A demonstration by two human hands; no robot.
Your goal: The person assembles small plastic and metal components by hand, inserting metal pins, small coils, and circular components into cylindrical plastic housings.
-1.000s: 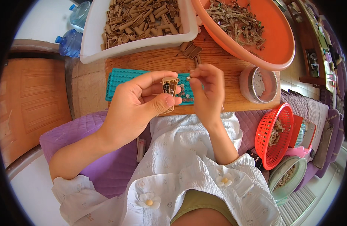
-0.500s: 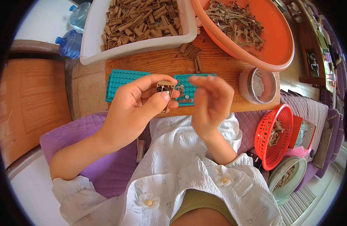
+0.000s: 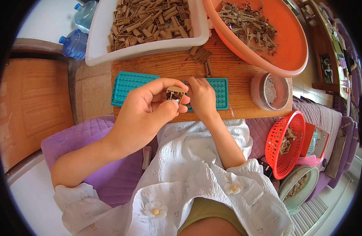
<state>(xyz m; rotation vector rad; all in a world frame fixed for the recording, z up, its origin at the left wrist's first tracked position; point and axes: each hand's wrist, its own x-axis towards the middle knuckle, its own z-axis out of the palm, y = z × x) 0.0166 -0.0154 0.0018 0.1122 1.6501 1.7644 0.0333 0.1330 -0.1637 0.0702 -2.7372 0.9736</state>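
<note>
Between the thumb and fingers of my left hand (image 3: 143,112) is a small brown plastic casing (image 3: 176,90), its open end showing something dark and shiny inside. My right hand (image 3: 202,98) is just to the right of it, over the left part of a teal tray (image 3: 218,93) with rows of small hollows. The right fingers are bent down and close together; their tips and anything in them are hidden. A second teal tray (image 3: 134,86) lies to the left, beyond my left wrist. A few loose brown casings (image 3: 203,55) lie farther back on the table.
A white bin (image 3: 95,47) full of brown casings stands at the back of the wooden table (image 3: 169,72). Beside it is a big orange basin (image 3: 295,47) with wiry parts. A clear round tub (image 3: 257,94) sits at the right; a red basket (image 3: 277,157) is below the table's right end.
My right hand has moved left and away from me, from raised fingers to reaching down over the right teal tray. My left hand keeps the brown casing, tilted slightly differently.
</note>
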